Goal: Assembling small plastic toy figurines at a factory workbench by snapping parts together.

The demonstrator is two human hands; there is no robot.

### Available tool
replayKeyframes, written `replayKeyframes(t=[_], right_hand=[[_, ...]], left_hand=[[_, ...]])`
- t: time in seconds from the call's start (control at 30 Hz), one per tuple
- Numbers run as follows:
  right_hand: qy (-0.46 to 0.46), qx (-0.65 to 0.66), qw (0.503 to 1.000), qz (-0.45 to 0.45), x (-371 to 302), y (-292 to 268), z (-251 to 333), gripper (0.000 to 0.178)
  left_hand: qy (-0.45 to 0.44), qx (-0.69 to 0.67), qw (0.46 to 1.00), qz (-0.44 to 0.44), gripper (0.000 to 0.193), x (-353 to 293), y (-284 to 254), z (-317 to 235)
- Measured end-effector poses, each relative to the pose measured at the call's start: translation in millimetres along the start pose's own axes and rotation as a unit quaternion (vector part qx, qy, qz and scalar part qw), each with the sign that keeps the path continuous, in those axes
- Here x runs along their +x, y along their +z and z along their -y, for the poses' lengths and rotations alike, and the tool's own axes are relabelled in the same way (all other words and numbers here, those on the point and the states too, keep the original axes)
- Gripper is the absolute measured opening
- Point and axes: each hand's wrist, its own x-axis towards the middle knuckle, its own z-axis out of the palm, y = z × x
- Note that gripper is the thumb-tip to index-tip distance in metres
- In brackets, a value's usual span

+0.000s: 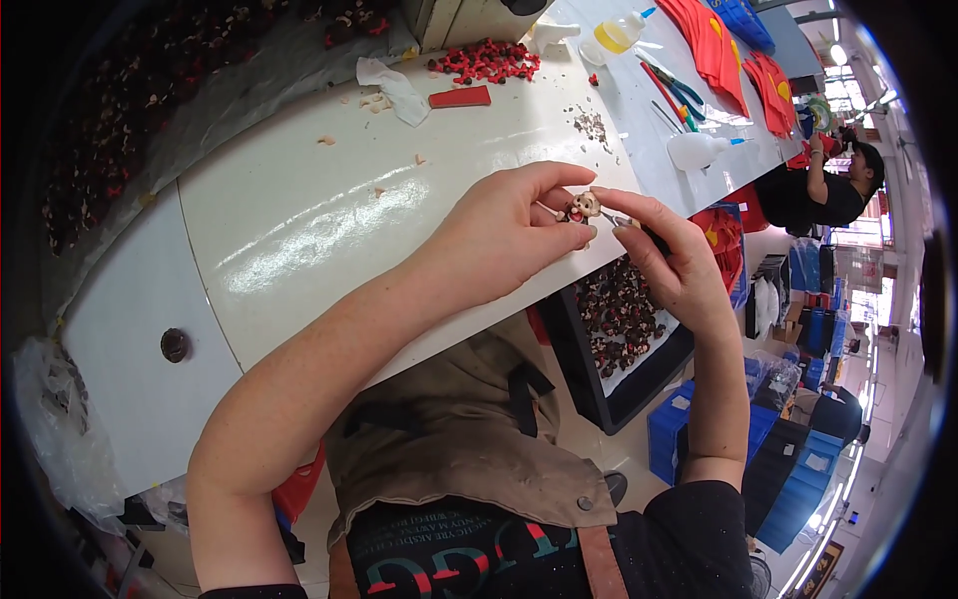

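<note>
My left hand (504, 230) pinches a small toy figurine (583, 208) between thumb and fingers above the table's right edge. The figurine has a pale tan head and a dark body with a little red on it. My right hand (671, 255) comes in from the right, its index finger and thumb closed close beside the figurine's head. Something thin and greyish shows between those fingertips, too small to name. Below my hands, a black tray (639, 399) holds many small dark, red and tan figurine pieces.
Red parts (489, 62) are piled at the back beside a red block (460, 97) and crumpled tissue (392, 90). Squeeze bottles (694, 151) and pliers (681, 92) lie farther right. Many dark pieces (110, 130) cover the far left. A person (823, 190) works at the right.
</note>
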Motion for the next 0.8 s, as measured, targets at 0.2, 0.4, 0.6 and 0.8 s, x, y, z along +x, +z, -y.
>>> replayKeyframes(t=[0.2,0.4,0.6,0.8], right_hand=[[-0.082,-0.106,0.987,-0.084,-0.6,-6.3,0.8,0.030],[0.001,0.133,0.982,-0.137,3.6,-36.7,24.9,0.033],[0.002,-0.033,0.963,-0.266,-0.9,-125.3,23.9,0.033],[0.012,-0.310,0.876,-0.369,-42.1,-221.0,40.6,0.030]], left_hand=[[-0.006,-0.034,0.999,-0.021,0.047,5.0,11.3,-18.3],[0.003,-0.094,0.994,-0.051,0.037,10.5,40.2,-57.1],[0.027,0.032,0.998,-0.049,0.020,4.8,107.2,-134.8],[0.120,0.277,0.952,-0.042,0.016,-23.2,210.3,-223.4]])
